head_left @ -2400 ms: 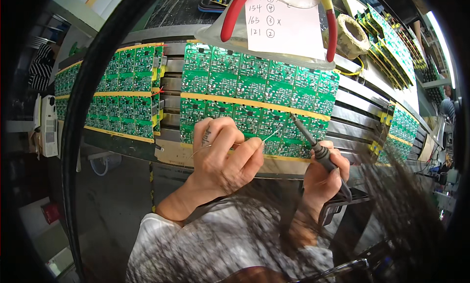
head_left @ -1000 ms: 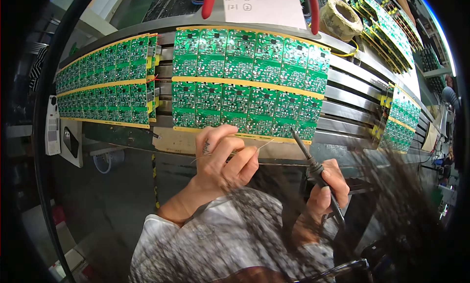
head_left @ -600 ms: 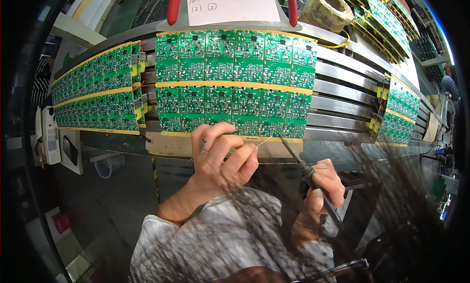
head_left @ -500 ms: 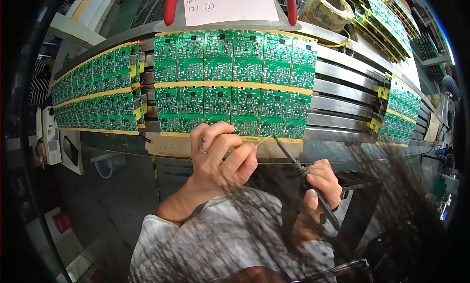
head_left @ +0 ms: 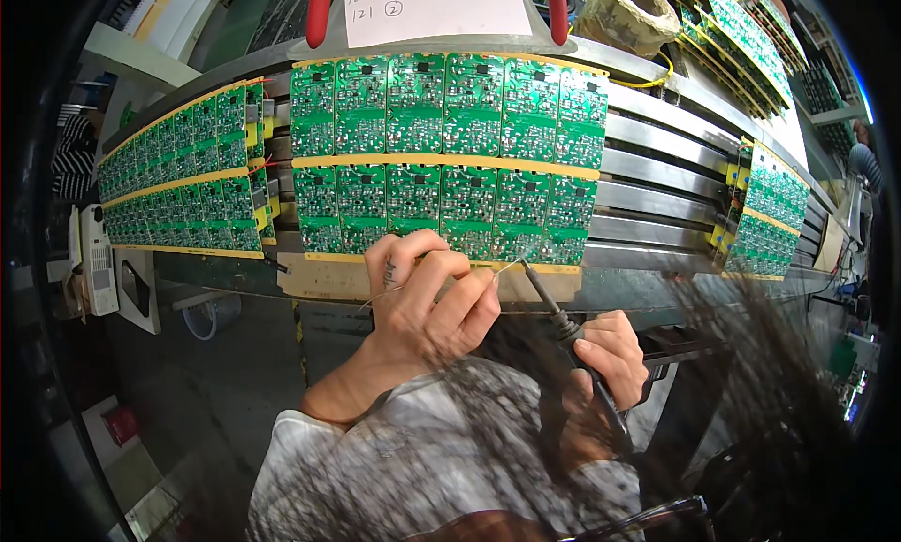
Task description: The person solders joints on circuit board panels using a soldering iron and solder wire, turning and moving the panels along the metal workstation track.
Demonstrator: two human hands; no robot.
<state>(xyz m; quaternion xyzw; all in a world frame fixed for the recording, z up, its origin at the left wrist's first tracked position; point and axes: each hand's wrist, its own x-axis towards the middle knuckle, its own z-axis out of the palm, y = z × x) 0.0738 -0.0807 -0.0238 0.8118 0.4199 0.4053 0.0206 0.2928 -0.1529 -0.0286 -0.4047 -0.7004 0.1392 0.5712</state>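
Observation:
My left hand (head_left: 427, 293) is closed, pinching a thin solder wire (head_left: 508, 266) between thumb and forefinger at the near edge of the middle circuit board panel (head_left: 441, 209). The wire's loose tail sticks out behind the hand on its left. In my right hand (head_left: 612, 359) is a dark soldering iron (head_left: 561, 322), held tilted like a pen. Its tip meets the wire's end at the panel's lower right part, where a faint wisp of smoke shows. The panel is green, with yellow strips, and carries rows of small boards. My left fingers cover part of its lower edge.
More board panels stand on the left (head_left: 183, 171) and on the right (head_left: 771, 213) of the metal rails (head_left: 662, 171). Behind the middle panel are red handles (head_left: 559, 12), a handwritten paper sheet (head_left: 436, 12) and a tape-wrapped roll (head_left: 627, 16). Stacked panels (head_left: 727, 40) lie at the far right.
The iron and my right hand have shifted slightly left, with the grip higher on the handle. My left hand edged slightly right. A wisp of smoke has appeared at the tip.

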